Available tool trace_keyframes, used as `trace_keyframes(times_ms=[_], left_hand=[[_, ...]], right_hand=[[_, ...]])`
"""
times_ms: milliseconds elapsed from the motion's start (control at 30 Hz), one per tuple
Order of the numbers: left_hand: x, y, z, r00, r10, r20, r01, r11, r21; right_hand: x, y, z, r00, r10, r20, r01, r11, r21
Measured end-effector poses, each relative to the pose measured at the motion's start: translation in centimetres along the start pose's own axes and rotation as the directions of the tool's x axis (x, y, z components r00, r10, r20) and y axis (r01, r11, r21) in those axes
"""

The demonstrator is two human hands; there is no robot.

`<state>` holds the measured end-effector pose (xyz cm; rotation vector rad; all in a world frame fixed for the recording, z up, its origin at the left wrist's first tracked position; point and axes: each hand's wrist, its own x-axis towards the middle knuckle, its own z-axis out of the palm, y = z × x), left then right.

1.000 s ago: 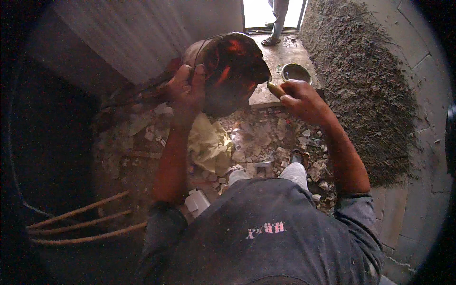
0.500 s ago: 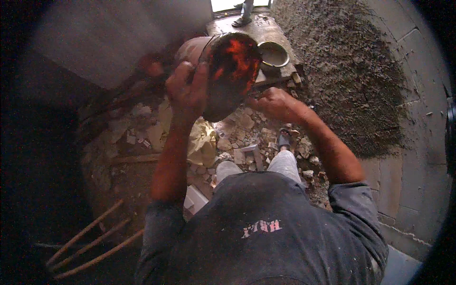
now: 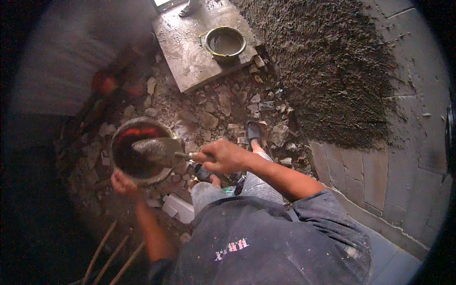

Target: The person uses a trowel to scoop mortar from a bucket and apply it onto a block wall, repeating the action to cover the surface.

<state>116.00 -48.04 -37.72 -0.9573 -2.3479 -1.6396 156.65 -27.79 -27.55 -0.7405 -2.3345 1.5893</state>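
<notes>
My right hand (image 3: 223, 156) is closed around the handle of a trowel (image 3: 159, 149). Its broad, mortar-smeared blade lies across the mouth of a round bucket (image 3: 169, 174) at the left. The bucket's inside is dark, with a reddish-orange glow of colour along its far wall; how much mortar it holds is hard to make out. At the near left edge of that bucket, my left hand (image 3: 124, 183) grips the rim with bent fingers, slightly blurred.
Broken rubble (image 3: 209, 118) covers the ground around my feet. Ahead, a second bucket (image 3: 225, 42) with grey contents stands on a pale board (image 3: 178, 57), and a person's foot (image 3: 186, 12) shows beyond. Rough wet mortar (image 3: 332, 71) coats the block wall at right. Thin rods (image 3: 107, 251) lie lower left.
The bucket has come down and left from its raised, tipped position, and its mouth now faces up. The trowel blade has come into plain sight over it. My view has shifted too.
</notes>
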Motion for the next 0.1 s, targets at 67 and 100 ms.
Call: trace_keyframes(times_ms=[67,100], left_hand=[[-0.6,-0.7,-2.3,0.998,-0.050,0.033,0.041,0.977,0.211],[-1.5,-0.6,-0.5,0.998,-0.053,0.030,0.045,0.972,0.230]], right_hand=[[-0.3,3.3,-0.9,0.998,0.070,-0.003,-0.069,0.995,0.074],[-0.4,5.2,-1.5,0.997,0.069,0.044,-0.074,0.989,0.126]])
